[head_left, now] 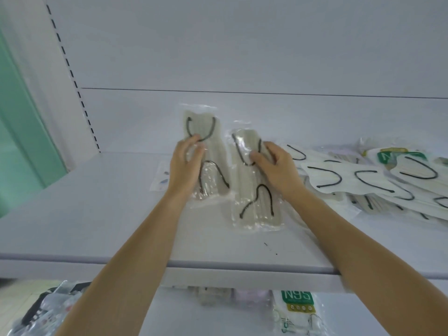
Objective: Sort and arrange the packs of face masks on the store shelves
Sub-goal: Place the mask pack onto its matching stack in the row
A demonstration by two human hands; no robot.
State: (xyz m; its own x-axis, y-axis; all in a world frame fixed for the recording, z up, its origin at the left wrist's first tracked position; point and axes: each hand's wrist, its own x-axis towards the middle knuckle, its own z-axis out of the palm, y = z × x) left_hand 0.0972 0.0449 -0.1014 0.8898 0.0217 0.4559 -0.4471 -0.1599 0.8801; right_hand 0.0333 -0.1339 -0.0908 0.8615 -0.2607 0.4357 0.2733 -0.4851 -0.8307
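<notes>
Two clear packs of beige face masks with black ear loops stand side by side over the white shelf (97, 214). My left hand (185, 163) grips the left pack (213, 141) along its left edge, fingers pinched on the plastic. My right hand (274, 163) grips the right pack (257, 200) from its right side, thumb on the front. Both packs are held lengthwise, their top ends tilted toward the back wall. A loose heap of similar mask packs (363, 180) lies on the shelf to the right of my right hand.
A flat white pack (158, 177) lies on the shelf behind my left wrist. An N95-labelled pack (397, 155) tops the heap at the far right. On the shelf below sit another N95 pack (297, 311) and a pile of packs (48, 309) at lower left. The slotted upright (72, 76) stands at left.
</notes>
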